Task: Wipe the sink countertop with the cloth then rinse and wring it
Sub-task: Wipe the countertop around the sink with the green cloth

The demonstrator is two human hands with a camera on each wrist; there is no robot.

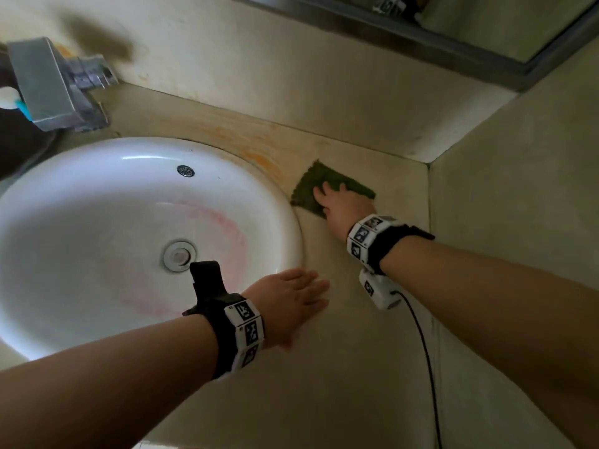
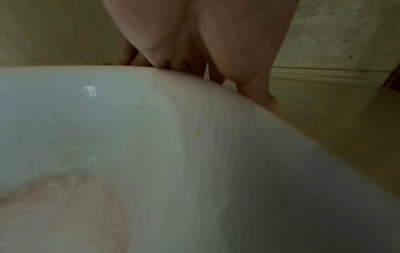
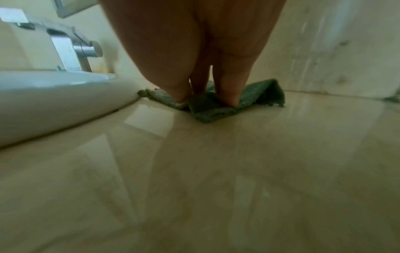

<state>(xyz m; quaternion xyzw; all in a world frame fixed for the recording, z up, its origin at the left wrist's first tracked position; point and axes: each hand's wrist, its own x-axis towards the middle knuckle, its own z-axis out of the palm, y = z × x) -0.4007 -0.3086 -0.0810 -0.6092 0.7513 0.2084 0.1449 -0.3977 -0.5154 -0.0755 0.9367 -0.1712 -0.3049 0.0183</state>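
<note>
**Green cloth pressed flat near the back right corner of the countertop**

The right hand (image 1: 343, 202) is pressing down on the green cloth (image 1: 324, 179) with straight fingers (image 3: 177, 82), not gripping it, just flat on top. The cloth sits on the beige countertop (image 1: 356, 367) just beside the sink's right rim, toward the back wall and near the right corner. It's a bit rumpled, with one edge lifted on the far side. The left hand (image 1: 291, 303) is spread wide, palm down, holding nothing, resting on the countertop right at the white sink (image 1: 81, 205)'s front-right rim. There's an orange stain (image 1: 256, 150) on the countertop behind the sink, and the faucet (image 1: 48, 82) sits at the back left.
</note>
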